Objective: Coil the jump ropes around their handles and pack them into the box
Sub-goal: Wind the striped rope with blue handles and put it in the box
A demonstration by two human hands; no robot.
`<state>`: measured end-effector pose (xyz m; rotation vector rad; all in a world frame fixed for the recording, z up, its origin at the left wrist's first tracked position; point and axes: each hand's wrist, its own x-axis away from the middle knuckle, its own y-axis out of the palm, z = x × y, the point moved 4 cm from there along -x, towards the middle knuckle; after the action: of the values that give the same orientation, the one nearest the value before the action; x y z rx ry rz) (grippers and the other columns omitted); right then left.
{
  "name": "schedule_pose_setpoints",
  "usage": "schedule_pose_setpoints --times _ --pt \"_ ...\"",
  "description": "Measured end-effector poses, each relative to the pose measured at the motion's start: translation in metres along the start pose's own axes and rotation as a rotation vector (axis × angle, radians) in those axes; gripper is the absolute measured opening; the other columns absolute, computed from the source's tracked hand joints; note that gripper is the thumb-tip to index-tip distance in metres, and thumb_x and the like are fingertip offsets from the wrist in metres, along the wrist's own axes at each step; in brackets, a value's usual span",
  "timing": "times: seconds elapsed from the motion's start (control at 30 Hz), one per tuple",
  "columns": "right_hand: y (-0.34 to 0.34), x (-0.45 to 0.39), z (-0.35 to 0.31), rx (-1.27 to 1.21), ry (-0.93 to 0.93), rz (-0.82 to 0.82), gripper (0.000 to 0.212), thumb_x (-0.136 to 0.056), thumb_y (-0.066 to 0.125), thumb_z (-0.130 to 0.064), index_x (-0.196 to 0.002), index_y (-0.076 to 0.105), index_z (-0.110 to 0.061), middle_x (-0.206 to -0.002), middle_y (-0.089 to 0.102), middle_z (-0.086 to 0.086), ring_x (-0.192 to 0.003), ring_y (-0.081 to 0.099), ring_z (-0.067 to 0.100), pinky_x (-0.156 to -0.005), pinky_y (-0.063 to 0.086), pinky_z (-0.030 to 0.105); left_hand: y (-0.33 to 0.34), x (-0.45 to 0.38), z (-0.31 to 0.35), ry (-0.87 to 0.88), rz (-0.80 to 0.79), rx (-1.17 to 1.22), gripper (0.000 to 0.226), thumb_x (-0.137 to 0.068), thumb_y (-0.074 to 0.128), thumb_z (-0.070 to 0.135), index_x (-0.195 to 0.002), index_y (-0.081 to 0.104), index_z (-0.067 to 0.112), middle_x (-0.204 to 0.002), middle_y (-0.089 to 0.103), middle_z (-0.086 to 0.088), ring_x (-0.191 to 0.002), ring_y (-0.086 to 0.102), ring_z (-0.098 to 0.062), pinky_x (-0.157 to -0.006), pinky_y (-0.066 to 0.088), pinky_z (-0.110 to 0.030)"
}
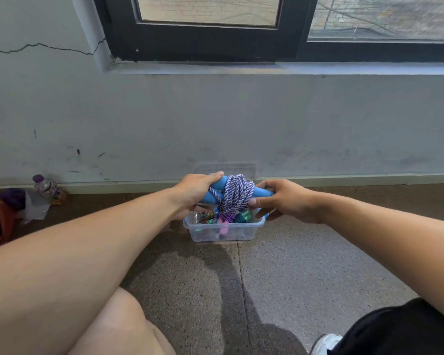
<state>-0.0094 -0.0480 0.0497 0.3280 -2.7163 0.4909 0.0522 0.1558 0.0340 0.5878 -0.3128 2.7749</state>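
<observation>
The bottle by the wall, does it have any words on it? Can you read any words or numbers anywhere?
No words or numbers can be read anywhere.
Bottle: its purple label is too small and blurred to read.
Box, rope, blue handles: no writing shows.

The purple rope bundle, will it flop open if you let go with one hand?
Probably a little. The purple rope is soft braided cord, so its loops likely sag. Wound round the blue handles, it may hold together. The left hand and right hand each grip an end over the box.
</observation>
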Motion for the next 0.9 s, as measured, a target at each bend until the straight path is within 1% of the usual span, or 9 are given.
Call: schedule_pose_setpoints --times 0.07,0.17,0.27,0.37,0.5,0.63,0.73,0.83,0.9 --pt "-0.003 0.000 -0.005 -0.104 0.012 0.029 0.035 -0.089 0.074 -0.024 -0.118 0.061 -0.010 -0.104 0.075 0.011 -0.082 0.072 0.020 -0.065 0.055 0.028 -0.003 -0.004 0.002 0.028 0.077 -0.019 0.054 -0.087 0.067 0.055 -0.109 0.070 0.005 -0.108 0.071 -0.023 -0.077 0.066 -0.031 -0.075 0.060 -0.043" --pt "-0.003 0.001 -0.011 -0.226 0.020 0.044 0.029 -0.093 0.068 -0.026 -0.114 0.062 -0.008 -0.103 0.072 0.015 -0.078 0.071 0.020 -0.063 0.055 0.027 -0.010 -0.002 0.007 0.087 0.218 -0.098 0.066 -0.082 0.064 0.067 -0.095 0.072 0.004 -0.091 0.070 -0.018 -0.070 0.067 -0.032 -0.057 0.059 -0.038" --pt "0.001 0.001 -0.017 -0.340 -0.004 0.054 0.022 -0.095 0.064 -0.020 -0.111 0.063 -0.005 -0.098 0.069 0.015 -0.071 0.067 0.016 -0.058 0.055 0.022 -0.014 0.000 0.011 0.121 0.260 -0.144 0.085 -0.070 0.057 0.086 -0.088 0.072 0.004 -0.088 0.071 -0.019 -0.080 0.071 -0.037 -0.063 0.062 -0.048" --pt "0.001 0.000 -0.020 -0.359 -0.005 0.065 0.022 -0.095 0.064 -0.019 -0.111 0.065 -0.005 -0.093 0.071 0.010 -0.068 0.067 0.012 -0.059 0.055 0.020 -0.018 -0.005 0.007 0.146 0.248 -0.140 0.108 -0.048 0.048 0.103 -0.089 0.073 0.006 -0.090 0.073 -0.022 -0.084 0.072 -0.040 -0.069 0.061 -0.056" --pt "0.003 -0.002 -0.022 -0.344 0.014 0.063 0.021 -0.094 0.065 -0.019 -0.112 0.066 -0.006 -0.095 0.071 0.009 -0.073 0.067 0.012 -0.061 0.055 0.020 -0.024 -0.006 0.004 0.190 0.271 -0.168 0.111 -0.048 0.044 0.104 -0.086 0.069 0.003 -0.083 0.072 -0.018 -0.083 0.071 -0.040 -0.077 0.059 -0.057" --pt "0.007 -0.004 -0.023 -0.370 0.014 0.070 0.027 -0.092 0.068 -0.013 -0.117 0.064 -0.003 -0.103 0.072 0.012 -0.085 0.071 0.015 -0.069 0.058 0.020 -0.026 -0.001 0.003 0.204 0.270 -0.166 0.105 -0.055 0.046 0.098 -0.087 0.065 0.000 -0.080 0.068 -0.021 -0.081 0.069 -0.041 -0.078 0.059 -0.056" --pt "0.010 -0.004 -0.028 -0.374 0.001 0.091 0.027 -0.090 0.069 -0.007 -0.116 0.064 0.000 -0.105 0.070 0.016 -0.087 0.071 0.020 -0.071 0.060 0.023 -0.027 0.004 0.008 0.183 0.291 -0.187 0.084 -0.068 0.043 0.092 -0.078 0.059 0.010 -0.076 0.062 -0.012 -0.074 0.064 -0.031 -0.077 0.057 -0.050" --pt "0.010 -0.007 -0.028 -0.327 -0.019 0.203 0.025 -0.087 0.071 0.001 -0.112 0.065 0.002 -0.102 0.068 0.018 -0.081 0.070 0.022 -0.062 0.059 0.023 -0.033 0.005 0.006 0.167 0.339 -0.290 0.063 -0.088 0.038 0.077 -0.065 0.043 0.019 -0.064 0.048 -0.003 -0.072 0.050 -0.029 -0.068 0.040 -0.037" --pt "0.005 -0.012 -0.025 -0.212 -0.009 0.312 0.023 -0.086 0.073 0.001 -0.107 0.068 -0.002 -0.106 0.069 0.019 -0.081 0.070 0.022 -0.058 0.057 0.022 -0.040 -0.001 0.000 0.149 0.315 -0.385 0.057 -0.092 0.040 0.071 -0.068 0.042 0.020 -0.069 0.053 -0.007 -0.076 0.050 -0.028 -0.068 0.035 -0.035"
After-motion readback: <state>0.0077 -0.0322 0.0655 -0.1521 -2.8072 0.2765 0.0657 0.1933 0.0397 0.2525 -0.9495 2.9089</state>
